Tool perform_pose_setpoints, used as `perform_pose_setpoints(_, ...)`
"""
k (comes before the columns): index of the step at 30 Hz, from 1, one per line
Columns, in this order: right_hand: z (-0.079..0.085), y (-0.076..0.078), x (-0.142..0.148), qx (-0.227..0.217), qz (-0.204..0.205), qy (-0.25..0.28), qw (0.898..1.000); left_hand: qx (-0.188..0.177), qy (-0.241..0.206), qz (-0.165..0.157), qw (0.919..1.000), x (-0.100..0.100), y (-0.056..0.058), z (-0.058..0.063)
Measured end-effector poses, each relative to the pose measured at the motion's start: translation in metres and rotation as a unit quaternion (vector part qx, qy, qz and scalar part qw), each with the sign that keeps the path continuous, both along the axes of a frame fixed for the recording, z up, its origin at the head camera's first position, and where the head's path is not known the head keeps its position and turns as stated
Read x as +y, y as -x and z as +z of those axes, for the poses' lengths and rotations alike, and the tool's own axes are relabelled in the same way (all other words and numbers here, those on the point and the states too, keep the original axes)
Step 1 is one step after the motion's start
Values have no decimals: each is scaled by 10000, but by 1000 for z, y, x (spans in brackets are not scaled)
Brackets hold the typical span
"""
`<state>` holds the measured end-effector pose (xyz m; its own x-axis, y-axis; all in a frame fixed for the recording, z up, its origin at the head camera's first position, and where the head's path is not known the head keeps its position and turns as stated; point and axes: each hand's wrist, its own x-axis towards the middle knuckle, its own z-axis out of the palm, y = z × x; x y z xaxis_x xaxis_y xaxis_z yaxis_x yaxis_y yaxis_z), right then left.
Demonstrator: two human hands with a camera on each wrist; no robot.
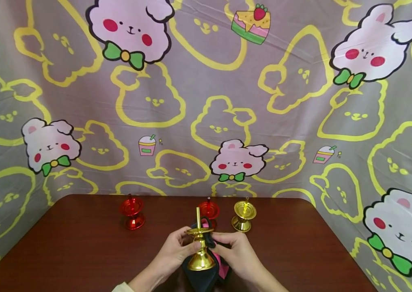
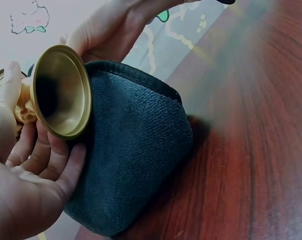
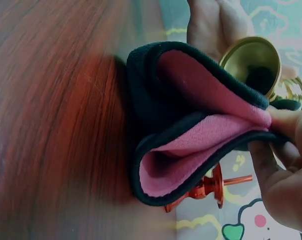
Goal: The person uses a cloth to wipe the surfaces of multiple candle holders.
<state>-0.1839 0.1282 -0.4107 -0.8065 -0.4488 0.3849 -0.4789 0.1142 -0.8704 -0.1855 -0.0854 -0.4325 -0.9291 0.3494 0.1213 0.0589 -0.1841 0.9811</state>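
A shiny gold candle holder (image 1: 201,263), with a thin stem on top, is in my left hand (image 1: 175,248), whose thumb and fingers grip its waist. Its hollow base (image 2: 66,95) faces the left wrist camera. My right hand (image 1: 241,252) pinches a folded cloth (image 3: 210,135), dark on one side and pink on the other, against the holder's upper part. The rest of the cloth (image 2: 136,145) hangs below and behind the holder, down to the table. Some right fingertips are hidden by the cloth.
On the brown wooden table (image 1: 81,251), a red candle holder (image 1: 134,221) stands at the back left. Another red one (image 1: 211,210), partly hidden behind my hands, is near a second gold one (image 1: 242,223). A bunny-patterned curtain (image 1: 187,85) surrounds the table's back and sides.
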Motion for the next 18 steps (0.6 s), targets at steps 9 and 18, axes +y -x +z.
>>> perform_pose_setpoints(9, 1, -9, -11, 1080, -956, -670, 9873, 215, 344, 550, 9977, 4, -1, -4)
perform_pose_setpoints(18, -1, -13, -22, 1071, -1544, -1031, 9768, 421, 595, 1400, 9875, 9, 0, -7)
